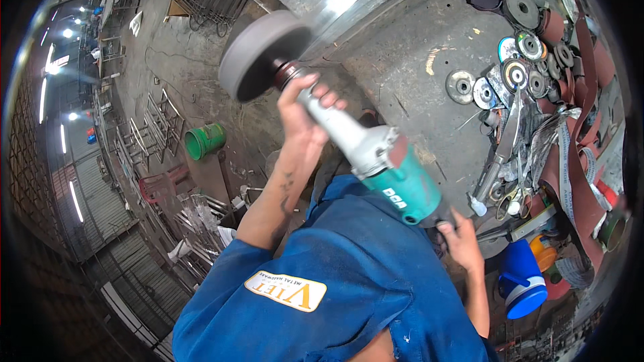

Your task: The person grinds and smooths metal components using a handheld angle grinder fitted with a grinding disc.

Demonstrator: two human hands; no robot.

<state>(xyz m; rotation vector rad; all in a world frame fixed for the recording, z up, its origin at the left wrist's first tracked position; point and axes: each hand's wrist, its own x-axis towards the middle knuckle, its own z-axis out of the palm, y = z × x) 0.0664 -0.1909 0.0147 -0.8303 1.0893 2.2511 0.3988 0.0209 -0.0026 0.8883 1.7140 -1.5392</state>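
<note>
Metal workshop, grey bench point(416, 74) strewn with discs point(515, 74) and sanding belts point(570, 161); green bucket point(204, 141) on the floor. Left hand point(302, 110) wrapped tight round the grinder point(376, 154) neck, just behind the wheel point(265, 53). Right hand point(461, 241) curled at the green rear end, grinder raised above the bench edge.

grinder's wheel point(265, 53) blurred, right hand point(463, 241) partly hidden behind grinder body point(402, 181), far workshop too small
</note>
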